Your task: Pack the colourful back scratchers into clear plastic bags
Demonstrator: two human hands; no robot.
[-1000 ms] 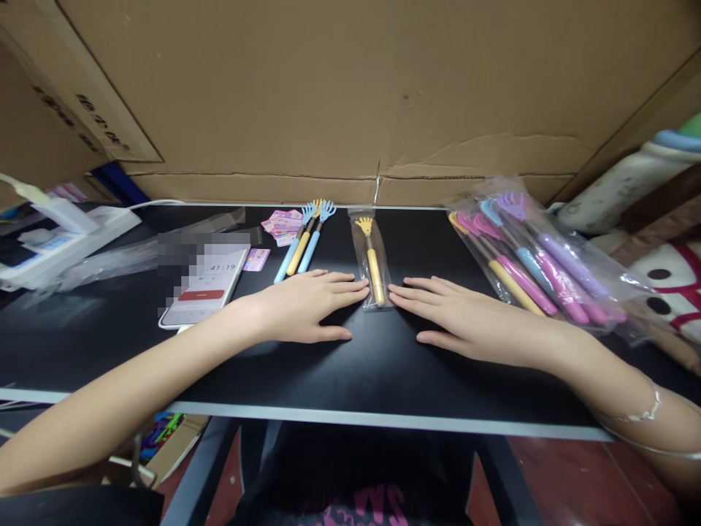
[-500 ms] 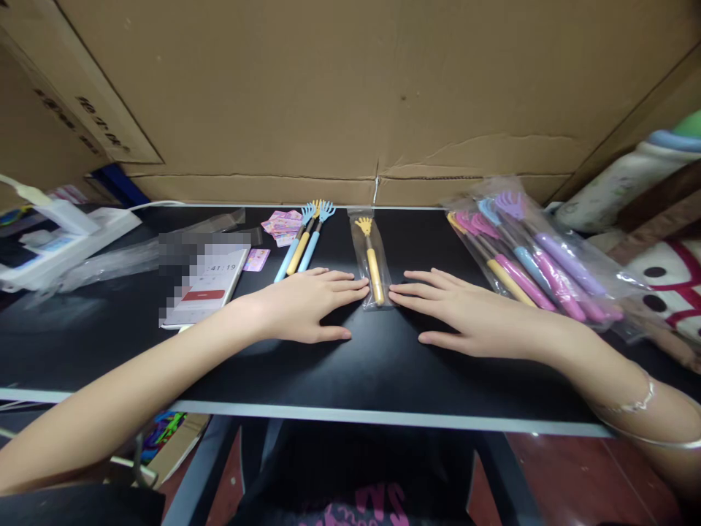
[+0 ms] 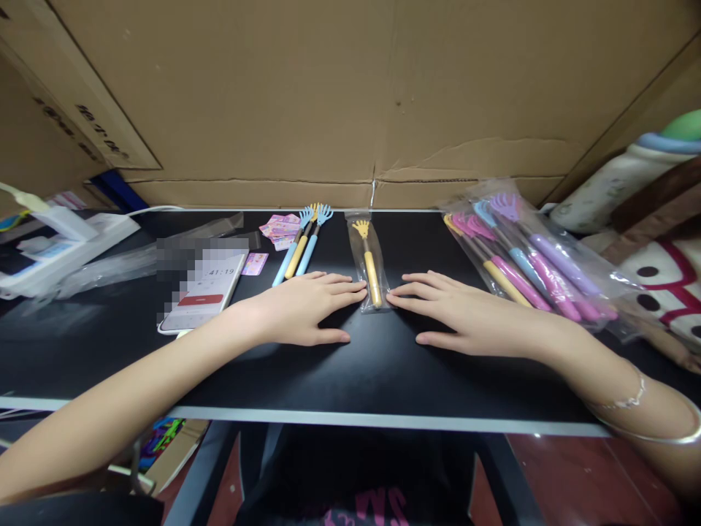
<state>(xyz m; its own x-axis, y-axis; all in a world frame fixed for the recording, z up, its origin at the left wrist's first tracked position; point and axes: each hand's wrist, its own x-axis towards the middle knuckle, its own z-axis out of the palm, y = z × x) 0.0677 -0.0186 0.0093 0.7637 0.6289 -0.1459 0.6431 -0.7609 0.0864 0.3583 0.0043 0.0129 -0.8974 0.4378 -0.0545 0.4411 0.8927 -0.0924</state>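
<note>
Between my hands a yellow back scratcher (image 3: 373,279) lies in a clear plastic sleeve (image 3: 358,252), its claw end pointing away from me. My left hand (image 3: 307,308) rests flat on the black table, fingers spread, fingertips at the sleeve's left edge. On the other side my right hand (image 3: 454,310) also lies flat and open, its fingertips by the sleeve's right edge. Neither hand grips anything. Beyond my left hand are three unwrapped back scratchers (image 3: 299,248), two blue and one yellow. To the right, a clear bag (image 3: 602,267) holds several more in yellow, pink, blue and purple.
A phone (image 3: 202,292) lies left, near small printed cards (image 3: 281,230) and an empty plastic wrapper (image 3: 125,256). A white power strip (image 3: 71,248) sits far left. Cardboard (image 3: 263,95) walls the back. A bottle (image 3: 613,175) and a plush toy (image 3: 668,285) stand right.
The view has shifted very slightly. Both hands and the back scratchers stay in the same places.
</note>
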